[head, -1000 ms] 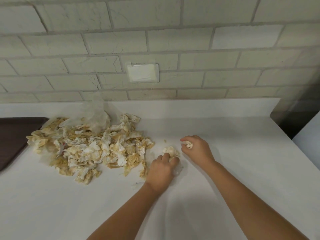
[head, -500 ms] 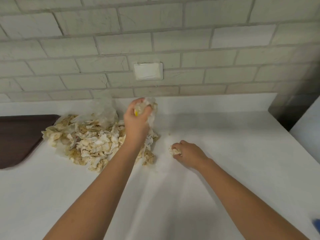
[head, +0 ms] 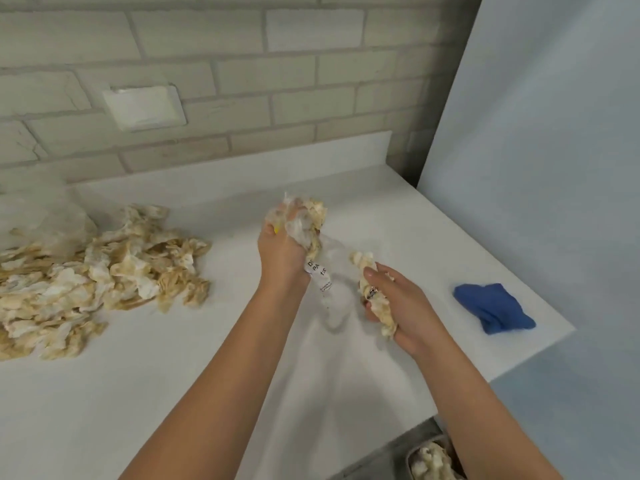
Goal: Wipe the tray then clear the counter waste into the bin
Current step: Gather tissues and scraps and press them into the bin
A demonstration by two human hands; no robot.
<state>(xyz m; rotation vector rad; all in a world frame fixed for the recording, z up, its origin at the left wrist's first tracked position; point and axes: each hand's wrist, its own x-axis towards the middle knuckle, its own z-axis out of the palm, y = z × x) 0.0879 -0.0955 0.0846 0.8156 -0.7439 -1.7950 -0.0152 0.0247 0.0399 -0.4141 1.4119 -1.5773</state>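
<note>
My left hand (head: 282, 251) grips a wad of stained paper and clear plastic wrap (head: 308, 221) above the white counter (head: 173, 393); a strip of the wrap with a printed label hangs down from it. My right hand (head: 398, 299) holds a smaller wad of stained paper (head: 372, 289) just to the right, also lifted off the counter. A big pile of crumpled, yellow-stained paper waste (head: 93, 275) lies on the counter at the left. The bin (head: 433, 457), with paper inside, shows at the bottom right below the counter edge. The tray is out of view.
A blue cloth (head: 491, 308) lies near the counter's right edge. A pale wall panel (head: 554, 133) rises at the right. The brick wall at the back carries a white cover plate (head: 143, 107).
The view has swung right, so the tray left the frame and the blue cloth and bin appeared. Both hands lifted their wads off the counter and came together near the middle.
</note>
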